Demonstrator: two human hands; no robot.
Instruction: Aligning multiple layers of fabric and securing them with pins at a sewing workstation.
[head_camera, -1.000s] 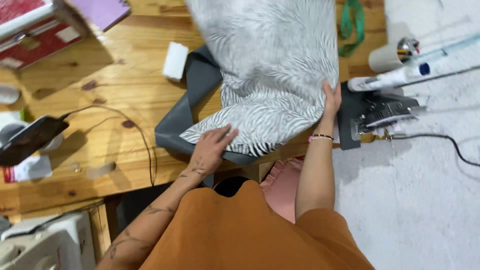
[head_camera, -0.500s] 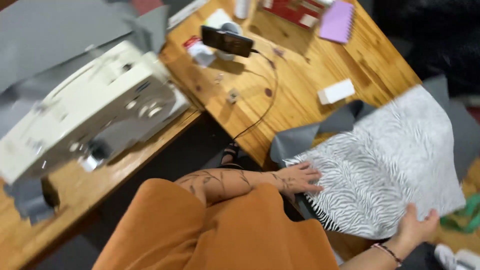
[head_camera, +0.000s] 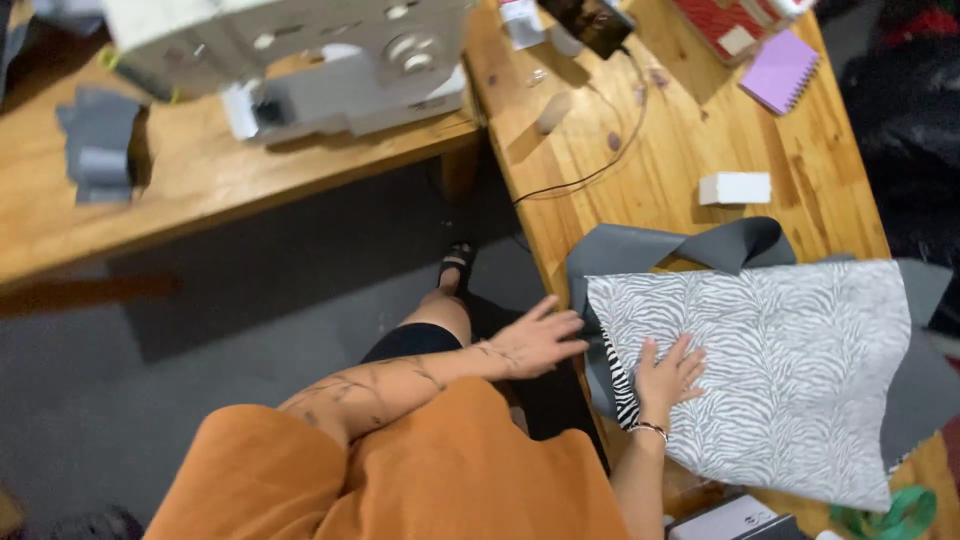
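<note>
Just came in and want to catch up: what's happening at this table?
A person in an orange top has both hands flat on a zebra-print fabric lying over grey material on a wooden table. The left hand is at the fabric's edge, the right hand presses on the print. A sewing machine sits on a second table.

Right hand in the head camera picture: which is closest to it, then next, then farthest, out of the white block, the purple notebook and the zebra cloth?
From the right hand:
1. Zebra cloth, right under the palm.
2. White block, farther up the wooden table.
3. Purple notebook, near the table's far end.
</note>
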